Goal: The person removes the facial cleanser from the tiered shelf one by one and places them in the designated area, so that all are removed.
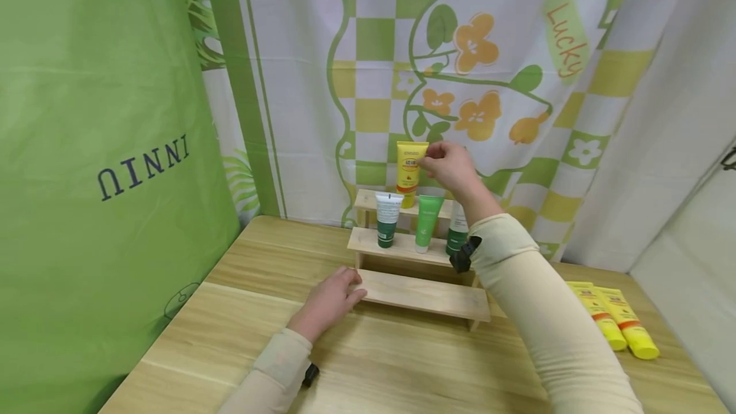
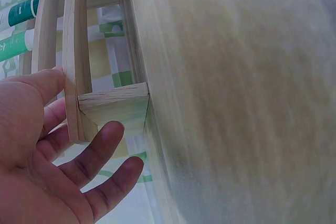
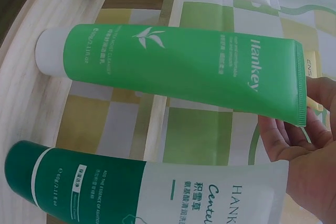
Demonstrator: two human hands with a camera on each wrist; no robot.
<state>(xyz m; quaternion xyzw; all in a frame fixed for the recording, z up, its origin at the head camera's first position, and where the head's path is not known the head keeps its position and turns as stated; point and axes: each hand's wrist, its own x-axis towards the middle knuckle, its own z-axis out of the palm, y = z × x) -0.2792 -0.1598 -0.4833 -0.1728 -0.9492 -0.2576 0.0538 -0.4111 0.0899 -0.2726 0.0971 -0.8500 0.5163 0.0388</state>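
On the top step of a three-tier wooden stand (image 1: 422, 296) a yellow tube (image 1: 407, 174) stands upright, cap down. My right hand (image 1: 451, 168) pinches its upper right edge. In the right wrist view, the green tube hides most of the yellow tube (image 3: 313, 66), and my right hand (image 3: 310, 145) is behind. My left hand (image 1: 330, 302) holds the left end of the lowest step, thumb and fingers about the board (image 2: 76, 51). On the middle step stand a white-and-green tube (image 1: 388, 219), a light green tube (image 1: 428, 222) and another white-and-green tube (image 1: 457, 229), partly behind my right arm.
Two more yellow tubes (image 1: 629, 324) lie on the wooden table (image 1: 230, 331) at the right, beyond my right forearm. A patterned curtain (image 1: 374, 50) hangs close behind the stand. Green cloth (image 1: 115, 145) hangs along the left side.
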